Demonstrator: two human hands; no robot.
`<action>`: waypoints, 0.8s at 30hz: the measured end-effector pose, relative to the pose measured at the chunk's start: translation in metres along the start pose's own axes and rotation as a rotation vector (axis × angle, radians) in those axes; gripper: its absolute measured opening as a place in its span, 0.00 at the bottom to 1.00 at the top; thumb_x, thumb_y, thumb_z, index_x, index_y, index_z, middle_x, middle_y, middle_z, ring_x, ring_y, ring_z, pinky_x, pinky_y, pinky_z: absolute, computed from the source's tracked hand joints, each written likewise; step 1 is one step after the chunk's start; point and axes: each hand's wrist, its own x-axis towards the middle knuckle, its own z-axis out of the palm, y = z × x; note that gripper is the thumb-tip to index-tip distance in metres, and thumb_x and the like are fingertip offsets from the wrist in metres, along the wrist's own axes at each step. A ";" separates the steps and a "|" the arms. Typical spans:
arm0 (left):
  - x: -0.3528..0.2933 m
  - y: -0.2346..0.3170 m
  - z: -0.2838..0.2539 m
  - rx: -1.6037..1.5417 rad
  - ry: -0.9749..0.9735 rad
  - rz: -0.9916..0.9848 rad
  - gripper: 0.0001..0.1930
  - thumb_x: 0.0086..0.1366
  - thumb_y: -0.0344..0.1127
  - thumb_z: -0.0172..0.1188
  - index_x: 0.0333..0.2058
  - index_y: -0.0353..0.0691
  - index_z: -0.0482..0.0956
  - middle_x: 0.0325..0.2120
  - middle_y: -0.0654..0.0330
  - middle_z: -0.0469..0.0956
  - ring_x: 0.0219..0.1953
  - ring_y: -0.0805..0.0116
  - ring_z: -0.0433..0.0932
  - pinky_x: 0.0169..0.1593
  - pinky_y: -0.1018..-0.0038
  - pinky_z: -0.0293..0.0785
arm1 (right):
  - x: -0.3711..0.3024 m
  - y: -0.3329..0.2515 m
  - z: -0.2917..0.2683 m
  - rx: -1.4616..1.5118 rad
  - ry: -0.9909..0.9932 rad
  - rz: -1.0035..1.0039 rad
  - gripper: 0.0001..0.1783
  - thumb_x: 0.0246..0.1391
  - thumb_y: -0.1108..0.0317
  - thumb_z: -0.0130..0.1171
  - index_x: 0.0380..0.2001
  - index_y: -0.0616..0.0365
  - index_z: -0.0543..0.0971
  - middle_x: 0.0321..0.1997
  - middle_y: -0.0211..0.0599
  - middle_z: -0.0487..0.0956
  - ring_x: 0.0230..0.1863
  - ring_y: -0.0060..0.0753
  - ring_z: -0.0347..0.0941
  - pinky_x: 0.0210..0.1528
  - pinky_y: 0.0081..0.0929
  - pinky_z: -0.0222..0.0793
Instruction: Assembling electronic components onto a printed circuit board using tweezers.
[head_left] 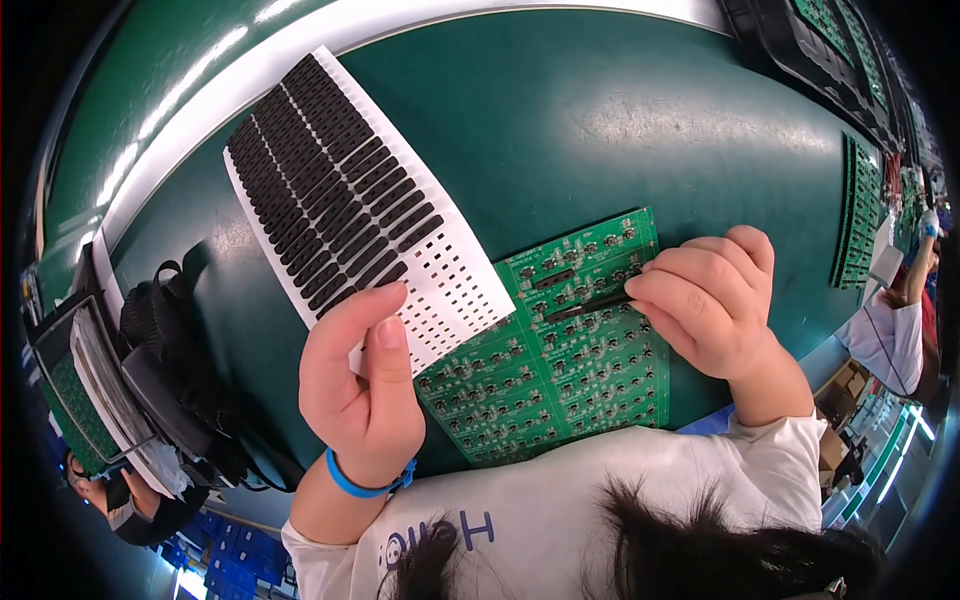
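Note:
My left hand [362, 395], with a blue band on its wrist, pinches the lower edge of a white backing sheet [455, 255] between thumb and fingers. Rows of black perforated strips [325, 180] cover most of the sheet; its lower right part is bare and full of small holes. Partly under the sheet lies a green circuit board panel [560, 375] with many small components. My right hand [708, 300] is closed on slim black tweezers [592, 305], their points low over the panel's upper half. One black strip [556, 280] lies on the board just above them.
The green table mat [600, 120] has a pale rim. Black trays with boards [820, 50] stand at the far right, and another green board [857, 210] lies below them. A black bag [170, 330] and a rack [90, 380] are at left. Other people sit at both sides.

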 end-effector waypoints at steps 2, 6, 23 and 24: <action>0.000 0.000 0.000 0.010 -0.005 -0.005 0.10 0.65 0.21 0.51 0.44 0.30 0.74 0.40 0.55 0.76 0.42 0.71 0.75 0.48 0.79 0.70 | 0.001 0.000 0.000 -0.008 0.000 -0.005 0.12 0.41 0.64 0.64 0.33 0.48 0.79 0.31 0.23 0.77 0.28 0.24 0.71 0.38 0.27 0.58; 0.002 0.000 -0.001 0.030 -0.004 0.008 0.10 0.64 0.21 0.51 0.44 0.30 0.74 0.40 0.55 0.76 0.41 0.71 0.75 0.47 0.79 0.70 | 0.002 0.001 0.000 -0.025 0.003 -0.021 0.11 0.41 0.64 0.62 0.33 0.48 0.79 0.32 0.23 0.76 0.28 0.24 0.71 0.38 0.26 0.58; 0.000 0.001 -0.006 0.095 -0.009 0.006 0.09 0.64 0.20 0.51 0.43 0.30 0.75 0.39 0.54 0.77 0.40 0.71 0.76 0.45 0.79 0.71 | 0.000 -0.004 -0.001 -0.008 -0.020 -0.022 0.12 0.39 0.65 0.63 0.32 0.49 0.80 0.32 0.25 0.77 0.29 0.26 0.71 0.37 0.27 0.58; -0.001 0.002 -0.006 0.081 -0.005 -0.005 0.10 0.64 0.20 0.51 0.43 0.30 0.75 0.39 0.54 0.77 0.40 0.71 0.76 0.45 0.79 0.71 | -0.001 -0.004 -0.002 0.013 -0.030 -0.021 0.13 0.37 0.65 0.66 0.32 0.49 0.81 0.32 0.27 0.76 0.31 0.29 0.71 0.37 0.29 0.57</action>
